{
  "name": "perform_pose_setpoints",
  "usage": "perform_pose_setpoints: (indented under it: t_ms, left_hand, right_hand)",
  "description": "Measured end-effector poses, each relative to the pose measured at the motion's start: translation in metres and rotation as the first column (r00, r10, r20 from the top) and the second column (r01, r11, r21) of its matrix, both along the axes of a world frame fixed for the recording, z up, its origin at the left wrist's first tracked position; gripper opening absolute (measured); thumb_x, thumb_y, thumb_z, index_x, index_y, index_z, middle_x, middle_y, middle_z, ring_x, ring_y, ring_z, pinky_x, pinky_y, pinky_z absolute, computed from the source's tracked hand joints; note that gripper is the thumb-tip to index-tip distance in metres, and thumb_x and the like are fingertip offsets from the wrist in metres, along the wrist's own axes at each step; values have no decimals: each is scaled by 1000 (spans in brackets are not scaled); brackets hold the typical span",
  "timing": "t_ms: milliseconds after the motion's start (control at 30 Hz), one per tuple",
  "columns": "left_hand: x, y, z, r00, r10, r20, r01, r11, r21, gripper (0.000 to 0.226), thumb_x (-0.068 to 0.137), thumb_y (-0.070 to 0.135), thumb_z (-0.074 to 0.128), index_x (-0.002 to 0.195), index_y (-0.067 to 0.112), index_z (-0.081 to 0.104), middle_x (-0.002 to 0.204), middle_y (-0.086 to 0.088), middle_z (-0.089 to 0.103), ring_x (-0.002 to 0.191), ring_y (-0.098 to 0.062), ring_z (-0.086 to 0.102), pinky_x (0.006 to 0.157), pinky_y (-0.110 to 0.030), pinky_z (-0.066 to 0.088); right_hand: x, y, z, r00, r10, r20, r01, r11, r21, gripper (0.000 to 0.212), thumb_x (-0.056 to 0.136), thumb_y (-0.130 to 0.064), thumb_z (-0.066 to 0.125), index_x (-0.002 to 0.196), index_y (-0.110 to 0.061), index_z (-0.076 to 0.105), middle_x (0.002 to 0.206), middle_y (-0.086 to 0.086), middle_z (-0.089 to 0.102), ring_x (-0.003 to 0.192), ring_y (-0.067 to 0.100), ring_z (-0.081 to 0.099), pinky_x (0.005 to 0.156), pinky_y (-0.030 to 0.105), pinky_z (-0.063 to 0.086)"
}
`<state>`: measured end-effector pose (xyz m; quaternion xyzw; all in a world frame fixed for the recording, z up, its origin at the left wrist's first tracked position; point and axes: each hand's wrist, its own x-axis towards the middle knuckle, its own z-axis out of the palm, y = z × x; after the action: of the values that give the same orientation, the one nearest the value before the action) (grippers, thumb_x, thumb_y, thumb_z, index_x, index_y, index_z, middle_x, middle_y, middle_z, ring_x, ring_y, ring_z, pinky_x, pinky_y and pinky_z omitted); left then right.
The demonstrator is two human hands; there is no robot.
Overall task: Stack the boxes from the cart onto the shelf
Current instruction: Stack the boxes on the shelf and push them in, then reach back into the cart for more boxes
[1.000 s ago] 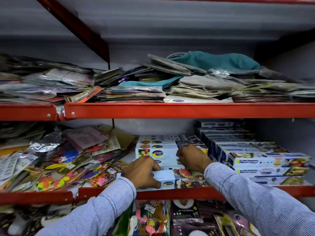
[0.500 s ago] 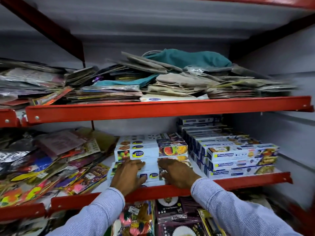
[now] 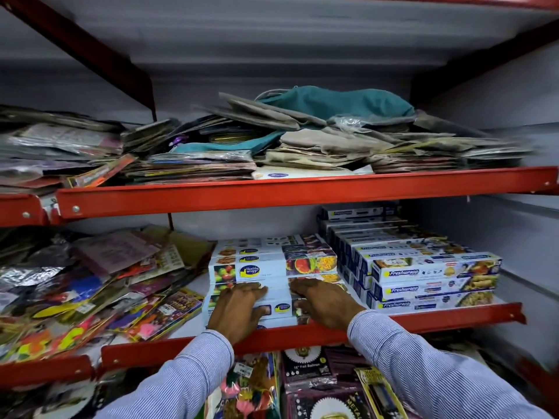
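Observation:
A stack of white "Healthy wrapp" boxes [image 3: 266, 267] with fruit pictures sits in the middle of the red middle shelf [image 3: 438, 320]. My left hand [image 3: 237, 309] lies flat on the front lower boxes, fingers spread. Beside it, my right hand [image 3: 325, 302] presses on the same lower boxes, fingers over their front face. To the right stands a larger stack of white and blue "Freshwrapp" boxes [image 3: 429, 276]. The cart is out of view.
Colourful plastic packets [image 3: 90, 291] are heaped on the shelf's left half. The upper red shelf [image 3: 272, 195] carries piles of flat packets and a teal cloth bag [image 3: 335, 102]. Foil balloon packs [image 3: 308, 373] fill the shelf below. A grey wall closes the right side.
Both hands have slid forward from the upper boxes down to the front lower boxes near the shelf edge. The camera has turned right, so the shelves appear further left.

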<state>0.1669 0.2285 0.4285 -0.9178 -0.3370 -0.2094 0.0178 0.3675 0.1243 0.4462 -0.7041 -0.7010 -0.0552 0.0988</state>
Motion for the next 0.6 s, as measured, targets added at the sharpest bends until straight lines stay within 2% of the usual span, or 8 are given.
perform_pose_setpoints:
  t_ms: [100,167,233,333,400,467,533,600]
  left_hand:
    - [-4,-9,-2,998,42,-40,-42,999,-1,58,98,53,46,151,30,34,162,3,32,150,-24,24,121,-50,23]
    - [-14,-21,-8,999,40,5,-40,999,24,64,98,57,40,154,32,23,166,0,18,153,-28,12,122,-54,16]
    - [-30,-41,-18,998,7,69,-13,996,87,68,97,59,40,155,30,19,167,-3,13,153,-30,10,122,-57,16]
    - [-57,-78,-48,993,-20,116,0,986,169,72,94,58,45,155,29,21,165,-8,22,152,-32,18,119,-61,21]
    - [-74,-100,-77,994,-20,107,2,986,168,73,92,58,46,155,28,22,164,-9,24,151,-33,20,118,-63,22]
    - [-93,-121,-111,997,-17,69,10,995,97,73,90,57,46,154,28,25,164,-12,25,150,-36,23,115,-66,25]
    - [-112,-139,-145,1000,0,23,-1,1000,30,73,90,56,47,153,28,24,163,-15,26,148,-40,25,112,-69,28]
    - [-132,-158,-188,994,38,-103,-47,995,-87,75,90,54,49,155,27,21,165,-15,19,150,-41,20,112,-70,25]
  right_hand:
    - [-6,-3,-1,999,-20,45,21,1000,-16,58,101,-39,42,153,-17,27,162,6,28,146,26,31,119,42,30]
    - [-15,-13,-8,996,-39,75,39,999,10,63,100,-45,40,154,-17,20,165,6,17,151,28,16,123,46,20]
    - [-27,-31,-19,996,-51,67,46,996,79,69,99,-48,41,155,-20,13,166,5,9,153,29,6,123,49,12]
    - [-48,-66,-46,997,-60,48,53,989,135,76,96,-51,42,156,-25,4,167,3,3,153,32,-2,123,53,8]
    - [-60,-88,-71,997,-74,26,69,985,156,76,95,-53,42,156,-26,6,166,2,0,153,33,-4,124,54,9]
    - [-75,-109,-101,997,-76,-25,79,987,142,75,95,-54,43,156,-27,10,166,1,1,153,32,-5,124,54,8]
    - [-88,-129,-133,995,-68,-77,77,989,126,71,94,-50,48,154,-25,20,166,5,13,153,32,3,123,53,13]
    - [-104,-149,-175,992,-40,-116,46,998,49,67,94,-45,53,152,-21,29,163,8,24,152,34,12,121,54,19]
